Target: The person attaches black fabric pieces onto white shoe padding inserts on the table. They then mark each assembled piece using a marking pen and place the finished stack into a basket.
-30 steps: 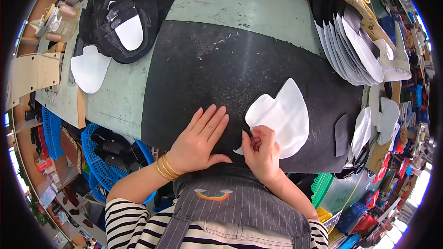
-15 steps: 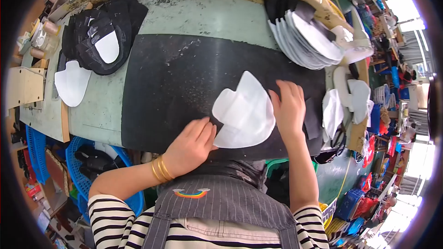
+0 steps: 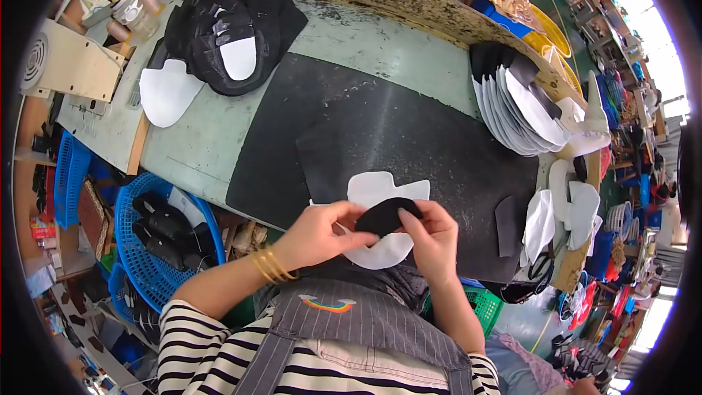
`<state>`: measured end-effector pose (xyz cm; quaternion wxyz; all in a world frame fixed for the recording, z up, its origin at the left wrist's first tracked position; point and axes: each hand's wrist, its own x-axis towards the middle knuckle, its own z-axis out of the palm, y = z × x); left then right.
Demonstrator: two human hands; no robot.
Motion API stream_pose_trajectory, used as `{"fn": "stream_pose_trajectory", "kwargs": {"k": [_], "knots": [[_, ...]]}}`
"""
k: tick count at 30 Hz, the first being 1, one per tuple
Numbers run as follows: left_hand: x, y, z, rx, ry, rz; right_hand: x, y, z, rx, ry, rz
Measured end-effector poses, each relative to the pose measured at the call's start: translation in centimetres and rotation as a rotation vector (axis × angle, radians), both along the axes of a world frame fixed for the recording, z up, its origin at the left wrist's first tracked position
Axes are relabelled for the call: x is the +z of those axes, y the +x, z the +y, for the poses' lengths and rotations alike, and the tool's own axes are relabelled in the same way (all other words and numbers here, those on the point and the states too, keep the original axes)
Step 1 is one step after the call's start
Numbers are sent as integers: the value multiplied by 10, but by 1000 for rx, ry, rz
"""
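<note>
Closer together than half a second ago, the left hand (image 3: pixel 318 235) and right hand (image 3: pixel 436 240) pinch one small, rounded, black, soft-looking piece (image 3: pixel 383 216) between thumbs and fingers, over one flat, white, curved-edged piece (image 3: pixel 374 186). One black rectangular mat (image 3: pixel 431 145) covers part of the pale green worktop (image 3: pixel 351 23), beside one fanned white-and-black stack (image 3: pixel 515 111).

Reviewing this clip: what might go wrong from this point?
1. The black piece, held in the fingers of the left hand and right hand, could slip or crease.
2. It covers part of the white piece from this view, so it might be set down askew.
3. The white piece lies near the black mat's near edge, so a nudge might push it over.
</note>
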<state>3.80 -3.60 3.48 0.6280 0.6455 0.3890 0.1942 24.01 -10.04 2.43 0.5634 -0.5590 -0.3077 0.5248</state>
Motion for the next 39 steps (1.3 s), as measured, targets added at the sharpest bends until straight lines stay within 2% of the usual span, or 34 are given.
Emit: {"fn": "stream_pose_trajectory", "kwargs": {"k": [1,2,5,7,9,17,22,25,26,29,32,39], "knots": [[-8,4,0,9,-164,9,-3,-3,3,27,-20,-39],[-13,5,2,74,-113,32,-7,-4,7,10,-33,-68],[-19,12,12,273,96,93,-21,4,22,97,-110,-427],[-28,14,22,281,411,287,-23,1,35,102,-63,-621],[-30,16,25,274,424,361,-31,1,43,133,-48,-794],[-35,18,29,288,456,413,-26,0,51,133,-145,-774],[-20,29,26,223,441,628,-29,-4,52,175,-59,-1002],[-27,24,27,24,1197,517,-28,-6,52,176,15,-1112],[-41,21,21,-217,1154,481,-30,-7,52,164,68,-1166],[-35,20,19,-236,939,396,-30,-7,51,132,209,-1271],[-32,21,20,-272,983,463,-38,-4,49,79,298,-1315],[-36,27,18,-275,1061,535,-39,-8,54,73,171,-1398]]}}
